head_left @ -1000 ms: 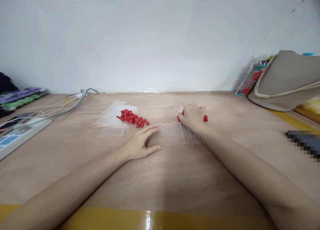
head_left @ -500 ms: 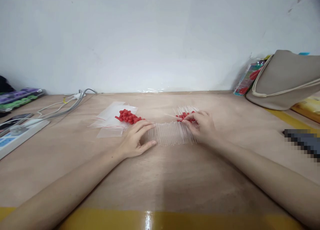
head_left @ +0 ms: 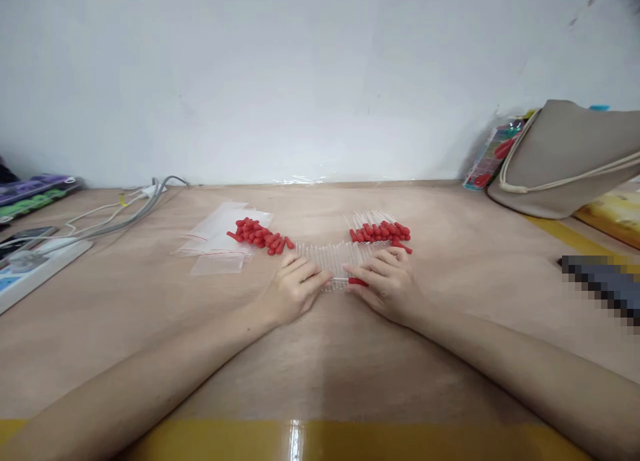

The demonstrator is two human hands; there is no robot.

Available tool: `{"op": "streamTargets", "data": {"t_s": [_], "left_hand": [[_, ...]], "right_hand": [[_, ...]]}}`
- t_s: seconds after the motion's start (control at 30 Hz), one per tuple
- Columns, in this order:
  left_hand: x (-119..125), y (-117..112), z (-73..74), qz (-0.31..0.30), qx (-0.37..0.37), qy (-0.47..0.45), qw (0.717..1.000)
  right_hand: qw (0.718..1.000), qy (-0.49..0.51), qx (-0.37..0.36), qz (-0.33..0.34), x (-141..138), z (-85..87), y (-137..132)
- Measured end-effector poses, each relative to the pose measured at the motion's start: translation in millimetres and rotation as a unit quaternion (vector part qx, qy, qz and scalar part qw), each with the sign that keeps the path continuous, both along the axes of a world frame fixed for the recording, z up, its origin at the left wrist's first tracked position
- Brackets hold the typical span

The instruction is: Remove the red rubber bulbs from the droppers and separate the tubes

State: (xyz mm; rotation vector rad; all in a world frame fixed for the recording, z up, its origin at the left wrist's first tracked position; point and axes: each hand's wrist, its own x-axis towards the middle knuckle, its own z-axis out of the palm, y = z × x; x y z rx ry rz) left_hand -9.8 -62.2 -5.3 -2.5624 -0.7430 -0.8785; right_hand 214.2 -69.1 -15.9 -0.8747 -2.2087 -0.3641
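My left hand is closed, thumb and forefinger pinching a thin clear glass tube. The tube runs across to a red rubber bulb in the fingers of my right hand, also closed. Whether the tube is inside the bulb I cannot tell. Beneath and behind both hands lies a row of clear glass tubes, partly covered by my fingers. Loose red rubber bulbs are heaped beyond my left hand. Past my right hand lie droppers, their red bulbs toward me and their tubes pointing to the wall.
Clear zip bags lie under the red heap. At left are a power strip, cables and a phone. At right are a grey-beige bag and a dark pixelated object. A wall stands behind.
My right hand has come from the dropper pile, where it held a tube, toward me and left. My left hand has shifted right and closed. The hands now meet at one tube and bulb.
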Motion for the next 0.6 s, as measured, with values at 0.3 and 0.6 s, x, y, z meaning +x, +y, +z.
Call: {"op": "streamTargets", "data": {"t_s": [0.3, 0.6], "left_hand": [[-1.8, -8.3, 3.3, -0.023, -0.011, 0.013, 1.000], [-9.3, -8.6, -2.4, -0.050, -0.047, -0.021, 0.997]], "right_hand": [[0.998, -0.038, 0.040, 0.031, 2.1, 3.0, -9.6], [0.989, -0.014, 0.068, 0.127, 3.0, -2.6, -5.4]]}}
